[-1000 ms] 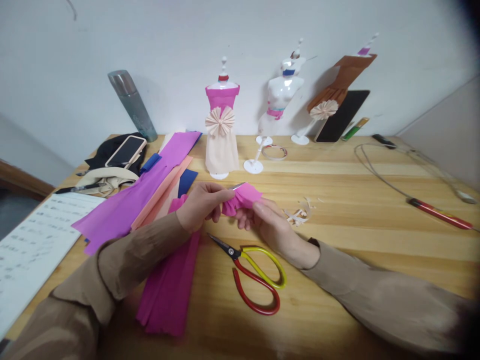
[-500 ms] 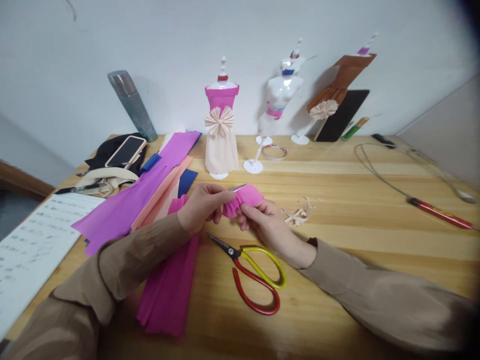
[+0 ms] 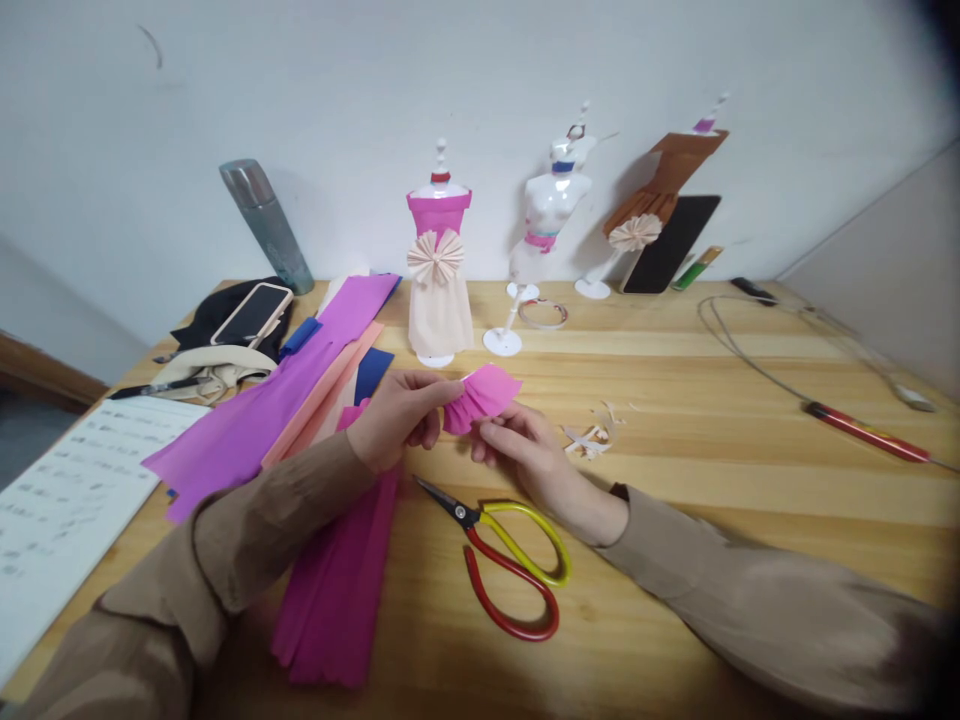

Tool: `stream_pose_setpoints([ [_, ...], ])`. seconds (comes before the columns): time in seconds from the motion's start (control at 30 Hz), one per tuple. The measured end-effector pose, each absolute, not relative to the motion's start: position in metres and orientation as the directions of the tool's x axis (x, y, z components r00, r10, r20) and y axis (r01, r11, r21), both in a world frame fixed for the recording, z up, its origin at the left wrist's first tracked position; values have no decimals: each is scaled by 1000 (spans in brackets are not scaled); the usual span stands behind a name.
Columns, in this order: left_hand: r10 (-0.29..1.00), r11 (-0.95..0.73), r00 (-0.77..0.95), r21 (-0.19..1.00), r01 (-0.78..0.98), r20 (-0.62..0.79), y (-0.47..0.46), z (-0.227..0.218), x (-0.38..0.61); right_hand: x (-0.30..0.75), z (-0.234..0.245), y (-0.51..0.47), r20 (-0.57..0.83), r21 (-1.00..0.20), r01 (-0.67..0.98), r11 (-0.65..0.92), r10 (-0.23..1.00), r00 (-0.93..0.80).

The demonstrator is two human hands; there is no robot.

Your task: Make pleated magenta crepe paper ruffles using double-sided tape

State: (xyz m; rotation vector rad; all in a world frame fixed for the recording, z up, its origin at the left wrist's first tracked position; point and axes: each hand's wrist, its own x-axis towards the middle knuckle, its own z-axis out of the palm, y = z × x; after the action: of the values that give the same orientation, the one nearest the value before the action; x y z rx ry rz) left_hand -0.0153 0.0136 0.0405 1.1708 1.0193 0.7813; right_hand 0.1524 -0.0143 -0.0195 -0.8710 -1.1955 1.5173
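A small piece of pink crepe paper (image 3: 486,390), gathered into folds on its left part, is held above the wooden table. My left hand (image 3: 397,415) pinches its gathered left end between thumb and fingers. My right hand (image 3: 529,455) is closed at the lower edge, thumb against fingers, with the flatter right part of the paper free above it. Below the hands lie scissors (image 3: 472,520) with one yellow and one red handle, blades pointing left. A magenta crepe paper strip (image 3: 341,580) lies under my left forearm.
Dress forms stand at the back, one in a pink and cream paper dress (image 3: 439,310), one in a brown dress (image 3: 664,180). Crepe sheets (image 3: 300,390), a phone (image 3: 253,312) and a notebook (image 3: 82,480) lie left. Paper scraps (image 3: 589,440) and a red-handled tool (image 3: 866,432) lie right.
My right fingers have slid down from the face of the pink crepe paper to its lower edge, and more of its folds show. My left hand keeps its pinch. The view has shifted slightly.
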Motion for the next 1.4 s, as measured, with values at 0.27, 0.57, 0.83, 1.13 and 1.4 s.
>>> stream_pose_setpoints([
  [0.27,906,217,364,975,35,-215,14,35,-15,149,-20,-13,18,-967,-252,-36,978,-209],
  [0.57,918,143,365,988,58,-154,16,32,-17,154,-21,-14,69,-924,-380,-51,952,-298],
  [0.83,911,161,373,984,74,-177,14,31,-15,148,-23,-13,10,-933,-355,-66,978,-209],
  [1.13,911,137,378,986,99,-164,15,34,-16,162,-20,-7,125,-970,-228,81,975,-182],
  [1.4,937,-29,347,976,217,-50,9,45,-13,170,9,-3,351,-935,70,349,936,26],
])
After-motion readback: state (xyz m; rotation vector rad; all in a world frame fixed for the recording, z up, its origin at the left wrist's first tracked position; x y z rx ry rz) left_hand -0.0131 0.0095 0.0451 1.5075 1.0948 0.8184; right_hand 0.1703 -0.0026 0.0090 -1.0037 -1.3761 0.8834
